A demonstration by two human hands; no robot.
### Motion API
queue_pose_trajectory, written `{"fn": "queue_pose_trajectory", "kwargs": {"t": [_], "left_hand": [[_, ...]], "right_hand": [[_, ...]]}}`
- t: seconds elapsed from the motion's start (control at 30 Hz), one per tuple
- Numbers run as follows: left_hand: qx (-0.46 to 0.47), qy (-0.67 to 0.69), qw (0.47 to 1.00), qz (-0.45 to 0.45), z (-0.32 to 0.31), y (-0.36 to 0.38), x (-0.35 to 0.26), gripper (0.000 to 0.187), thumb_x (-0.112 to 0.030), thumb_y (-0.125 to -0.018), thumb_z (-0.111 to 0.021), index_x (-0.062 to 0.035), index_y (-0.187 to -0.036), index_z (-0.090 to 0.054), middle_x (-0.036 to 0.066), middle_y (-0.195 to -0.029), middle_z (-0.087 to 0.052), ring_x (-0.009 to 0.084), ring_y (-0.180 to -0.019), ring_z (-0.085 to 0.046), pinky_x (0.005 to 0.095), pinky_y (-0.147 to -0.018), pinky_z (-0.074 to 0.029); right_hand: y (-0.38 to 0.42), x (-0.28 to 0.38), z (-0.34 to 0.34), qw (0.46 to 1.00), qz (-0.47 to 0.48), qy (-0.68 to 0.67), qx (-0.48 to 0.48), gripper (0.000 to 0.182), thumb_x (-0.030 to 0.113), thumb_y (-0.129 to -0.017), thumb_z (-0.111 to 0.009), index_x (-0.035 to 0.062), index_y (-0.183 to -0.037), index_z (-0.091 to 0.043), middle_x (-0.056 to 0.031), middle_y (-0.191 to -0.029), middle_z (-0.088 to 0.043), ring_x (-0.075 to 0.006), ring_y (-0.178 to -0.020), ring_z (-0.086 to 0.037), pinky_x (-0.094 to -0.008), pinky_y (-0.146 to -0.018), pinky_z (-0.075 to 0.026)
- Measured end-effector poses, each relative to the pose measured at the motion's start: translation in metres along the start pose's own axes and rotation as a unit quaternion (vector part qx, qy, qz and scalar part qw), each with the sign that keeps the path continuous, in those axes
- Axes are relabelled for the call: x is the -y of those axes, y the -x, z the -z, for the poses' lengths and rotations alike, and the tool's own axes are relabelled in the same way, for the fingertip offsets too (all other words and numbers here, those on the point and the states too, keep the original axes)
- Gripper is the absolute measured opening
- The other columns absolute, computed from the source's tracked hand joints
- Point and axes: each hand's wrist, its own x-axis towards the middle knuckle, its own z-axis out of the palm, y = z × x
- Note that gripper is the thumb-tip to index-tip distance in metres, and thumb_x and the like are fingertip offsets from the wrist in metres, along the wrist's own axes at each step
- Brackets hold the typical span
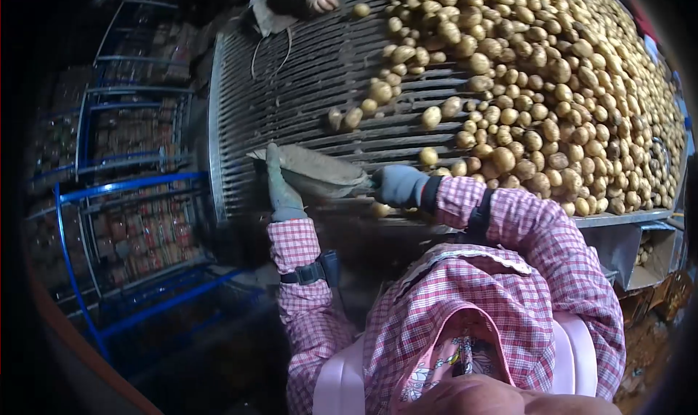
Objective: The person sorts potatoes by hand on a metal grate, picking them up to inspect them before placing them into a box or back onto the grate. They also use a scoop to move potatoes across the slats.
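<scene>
My right hand [400,186], in a blue-grey glove, is closed around the narrow end of a dirty grey scoop-like thing [320,169]. Its exact kind is hard to make out. The wide left end rests in my left hand [283,188], also gloved, which grips its edge; some of the fingers are hidden behind it. The grey thing is over the near part of a slatted metal table [305,109]. Loose potatoes [352,118] lie on the slats just beyond it, and one potato [428,156] is near my right hand.
A large heap of potatoes [552,102] covers the table's right side. Another person's hand [322,0] is at the far edge, beside a pale grey item [270,15] with a cord. Blue-framed racks [131,186] with packed goods stand left. A box [651,258] sits below right.
</scene>
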Motion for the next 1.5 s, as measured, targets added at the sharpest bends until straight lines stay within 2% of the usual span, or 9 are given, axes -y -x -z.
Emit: {"fn": "queue_pose_trajectory", "kwargs": {"t": [0.17,0.3,0.5,0.73,0.87,1.07,1.4,1.43,1.5], "left_hand": [[-0.139,-0.076,0.987,0.032,0.016,-0.027,0.01,0.074,-0.056,-0.081,-0.078,-0.0081,-0.135,-0.059,0.013,-0.136,-0.059,0.0286,-0.123,-0.055,0.0446,-0.107,-0.044],[-0.012,-0.014,0.996,0.092,0.008,-0.105,0.054,0.054,-0.048,-0.091,-0.063,-0.0078,-0.127,-0.066,0.014,-0.127,-0.067,0.0294,-0.114,-0.062,0.0427,-0.104,-0.046],[0.087,0.038,0.993,0.065,-0.158,-0.176,0.098,0.037,-0.028,-0.085,-0.062,-0.0018,-0.11,-0.07,0.015,-0.11,-0.07,0.0296,-0.097,-0.068,0.0405,-0.087,-0.055],[0.156,-0.066,0.986,-0.012,-0.37,-0.143,0.104,0.02,-0.007,-0.066,-0.068,0.0018,-0.084,-0.068,0.013,-0.07,-0.065,0.0281,-0.062,-0.063,0.0351,-0.063,-0.054],[0.085,-0.15,0.985,-0.023,-0.432,-0.106,0.103,0.068,-0.005,-0.068,-0.068,0.0025,-0.133,-0.052,0.016,-0.119,-0.062,0.0272,-0.095,-0.065,0.0357,-0.074,-0.055],[0.176,-0.056,0.982,-0.034,-0.477,-0.056,0.078,0.067,-0.003,-0.066,-0.067,0.0041,-0.131,-0.054,0.016,-0.124,-0.059,0.0281,-0.111,-0.057,0.0358,-0.091,-0.049],[0.307,-0.015,0.947,-0.091,-0.594,0.034,0.071,0.069,-0.024,-0.078,-0.081,-0.0001,-0.136,-0.053,0.01,-0.122,-0.061,0.0213,-0.107,-0.058,0.0311,-0.096,-0.046],[0.395,-0.016,0.91,-0.123,-0.597,0.058,0.057,0.064,-0.026,-0.084,-0.079,-0.0027,-0.138,-0.053,0.007,-0.121,-0.062,0.0208,-0.108,-0.059,0.0292,-0.098,-0.043],[0.474,0.006,0.868,-0.145,-0.611,0.061,0.069,0.049,-0.016,-0.094,-0.068,-0.0035,-0.139,-0.053,0.006,-0.124,-0.061,0.0166,-0.111,-0.059,0.0258,-0.098,-0.043]], "right_hand": [[-0.071,0.005,-0.048,0.994,-0.081,-0.012,0.069,0.033,0.029,-0.084,-0.062,0.0061,-0.104,-0.074,-0.0215,-0.091,-0.073,-0.0368,-0.085,-0.072,-0.0445,-0.078,-0.055],[-0.088,-0.025,-0.029,0.997,-0.046,0.005,-0.06,0.039,0.034,-0.084,-0.062,0.0017,-0.102,-0.073,-0.0267,-0.093,-0.071,-0.0422,-0.092,-0.069,-0.0468,-0.084,-0.053],[-0.052,-0.075,0.056,0.942,-0.095,-0.276,-0.164,0.016,0.013,-0.081,-0.066,0.0073,-0.094,-0.073,0.0017,-0.068,-0.057,-0.0083,-0.055,-0.045,-0.0279,-0.049,-0.037],[-0.005,-0.162,0.147,0.882,-0.129,-0.313,-0.328,0.013,0.012,-0.077,-0.066,0.0017,-0.082,-0.071,-0.004,-0.068,-0.061,-0.0135,-0.059,-0.053,-0.032,-0.054,-0.042],[0.047,-0.171,0.18,0.885,-0.171,-0.244,-0.358,0.028,0.021,-0.074,-0.068,-0.0008,-0.091,-0.073,-0.0137,-0.078,-0.071,-0.0181,-0.067,-0.062,-0.0341,-0.066,-0.051],[0.08,-0.192,0.213,0.889,-0.214,-0.222,-0.339,0.036,0.031,-0.077,-0.067,0.0012,-0.096,-0.075,-0.0245,-0.089,-0.073,-0.0373,-0.086,-0.073,-0.0435,-0.079,-0.055],[0.17,-0.237,0.271,0.797,-0.104,-0.384,-0.454,0.015,0.015,-0.08,-0.068,0.0008,-0.084,-0.069,-0.0014,-0.068,-0.06,-0.013,-0.057,-0.055,-0.0301,-0.052,-0.043],[0.181,-0.235,0.281,0.817,0.053,-0.219,-0.531,0.013,0.015,-0.079,-0.069,0.0021,-0.082,-0.068,-0.0014,-0.067,-0.06,-0.0131,-0.056,-0.055,-0.0292,-0.052,-0.043],[0.231,-0.2,0.292,0.763,-0.071,-0.458,-0.45,0.008,0.014,-0.079,-0.07,0.0064,-0.079,-0.068,-0.0023,-0.064,-0.06,-0.0147,-0.05,-0.054,-0.0292,-0.046,-0.044]]}}
